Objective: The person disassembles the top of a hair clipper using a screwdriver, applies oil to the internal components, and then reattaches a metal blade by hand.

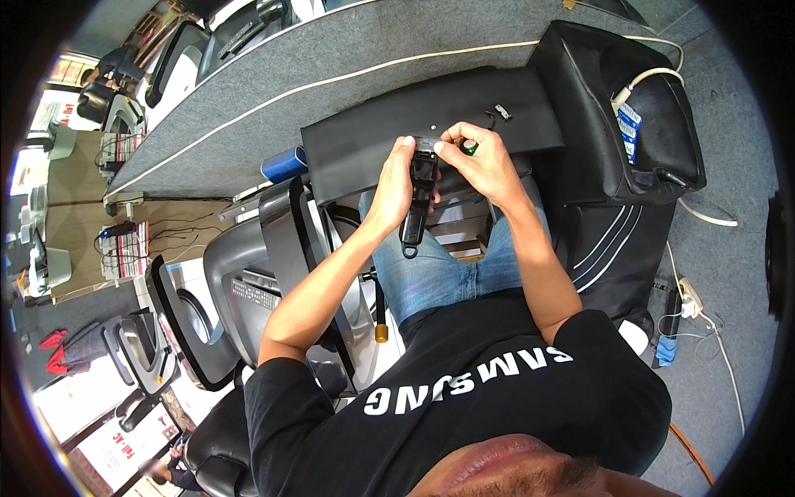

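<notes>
A black hair clipper (420, 195) with a hanging loop at its lower end lies between my two hands, above my knees. My left hand (392, 189) is closed around its body, thumb near the head end. My right hand (482, 164) pinches at the clipper's head, where a pale, see-through or metallic piece (427, 144) shows. A green-ended object (469, 147) sits in the right hand; its kind is mostly hidden by the fingers. Beyond the hands, a small metal part (502, 112) and a tiny shiny piece (433, 127) rest on a black padded bench (356, 149).
To the left stands a black barber chair (228, 257) with a remote control (255, 291) on it. A blue cylinder (284, 165) lies by the bench. On the right, a black padded seat (571, 91) holds blue packets (628, 132) and a white cable (650, 74). A mirror spans the far wall.
</notes>
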Motion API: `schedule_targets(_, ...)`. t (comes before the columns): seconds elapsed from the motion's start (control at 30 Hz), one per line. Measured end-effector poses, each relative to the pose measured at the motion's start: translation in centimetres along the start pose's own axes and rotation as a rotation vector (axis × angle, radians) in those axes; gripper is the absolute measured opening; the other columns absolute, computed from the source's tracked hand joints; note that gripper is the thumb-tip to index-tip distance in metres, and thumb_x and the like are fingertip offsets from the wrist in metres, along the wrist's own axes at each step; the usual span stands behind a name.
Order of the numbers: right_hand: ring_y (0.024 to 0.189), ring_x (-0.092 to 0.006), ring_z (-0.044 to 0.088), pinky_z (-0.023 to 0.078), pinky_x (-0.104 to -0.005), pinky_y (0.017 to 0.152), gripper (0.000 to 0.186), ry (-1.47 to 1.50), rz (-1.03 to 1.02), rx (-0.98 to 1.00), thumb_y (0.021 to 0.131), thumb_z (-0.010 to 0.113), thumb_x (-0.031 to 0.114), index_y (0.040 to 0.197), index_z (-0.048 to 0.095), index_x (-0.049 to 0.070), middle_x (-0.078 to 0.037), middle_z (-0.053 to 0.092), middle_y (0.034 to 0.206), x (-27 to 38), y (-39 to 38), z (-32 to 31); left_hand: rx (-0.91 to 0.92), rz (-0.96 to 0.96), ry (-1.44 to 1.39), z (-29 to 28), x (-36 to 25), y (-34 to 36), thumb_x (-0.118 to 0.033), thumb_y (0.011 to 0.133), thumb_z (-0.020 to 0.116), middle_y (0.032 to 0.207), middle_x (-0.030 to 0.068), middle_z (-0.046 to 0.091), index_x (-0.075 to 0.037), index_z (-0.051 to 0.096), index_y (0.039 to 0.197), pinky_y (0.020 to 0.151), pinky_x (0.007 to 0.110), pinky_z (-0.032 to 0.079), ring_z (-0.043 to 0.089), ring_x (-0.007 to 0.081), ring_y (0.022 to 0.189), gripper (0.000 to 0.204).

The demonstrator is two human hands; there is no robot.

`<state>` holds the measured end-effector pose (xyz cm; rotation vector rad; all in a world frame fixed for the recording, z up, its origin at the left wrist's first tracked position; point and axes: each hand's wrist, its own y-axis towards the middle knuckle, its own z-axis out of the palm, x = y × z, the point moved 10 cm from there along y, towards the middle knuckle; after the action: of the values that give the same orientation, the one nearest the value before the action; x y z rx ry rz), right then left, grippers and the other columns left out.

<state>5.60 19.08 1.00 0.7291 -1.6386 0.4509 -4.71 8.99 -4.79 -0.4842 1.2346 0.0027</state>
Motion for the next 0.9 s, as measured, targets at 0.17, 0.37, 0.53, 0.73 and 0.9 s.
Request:
schedule_targets(0.17,0.072,-0.007,0.057,0.048,-0.0279,0.066,0.021,-0.01,0.037,0.015,0.096,0.077,0.018,0.097,0.071,-0.002,-0.002,0.067,0.079,-0.2,-0.1,0.1,-0.036,0.081,0.09,0.2,-1.6,-0.4,-0.051,0.113,0.032,0.085,0.0108,0.065,-0.006,0.051,0.113,0.045,0.032,0.056,0.066,0.0189,0.057,0.049)
schedule_targets(0.37,0.075,-0.0079,0.062,0.051,-0.027,0.068,0.019,0.001,0.024,-0.034,0.095,0.076,0.016,0.101,0.072,-0.001,-0.004,0.071,0.081,0.6,-0.1,-0.1,-0.025,0.074,0.071,0.2,-1.5,-0.4,-0.051,0.113,0.034,0.084,0.0108,0.065,-0.007,0.049,0.114,0.044,0.031,0.055,0.066,0.0187,0.056,0.046)
schedule_targets(0.53,0.071,-0.0071,0.061,0.049,-0.0261,0.064,0.018,0.016,-0.035,-0.019,0.097,0.075,0.017,0.102,0.072,-0.001,-0.002,0.068,0.078,0.2,0.0,0.2,-0.013,0.051,0.054,0.2,-1.2,-0.2,-0.051,0.113,0.034,0.085,0.0113,0.065,-0.007,0.048,0.115,0.044,0.031,0.055,0.066,0.0192,0.057,0.046)
schedule_targets(0.73,0.053,-0.0019,0.048,0.033,-0.0226,0.042,0.016,0.398,0.389,0.041,0.098,0.074,0.017,0.098,0.069,0.002,0.001,0.059,0.07,-2.4,-0.7,1.0,0.03,0.028,0.0,0.2,-0.7,-0.2,-0.039,0.11,0.04,0.085,0.0126,0.065,-0.007,0.047,0.115,0.045,0.033,0.055,0.066,0.02,0.057,0.033)
schedule_targets(0.9,0.05,-0.0031,0.046,0.031,-0.0212,0.039,0.015,0.61,0.522,0.048,0.097,0.072,0.018,0.094,0.065,0.005,0.003,0.053,0.069,-3.9,-1.0,1.7,0.006,0.016,0.091,0.5,-1.2,-0.4,-0.027,0.106,0.047,0.085,0.0122,0.066,-0.006,0.047,0.113,0.045,0.033,0.055,0.065,0.0197,0.057,0.022)
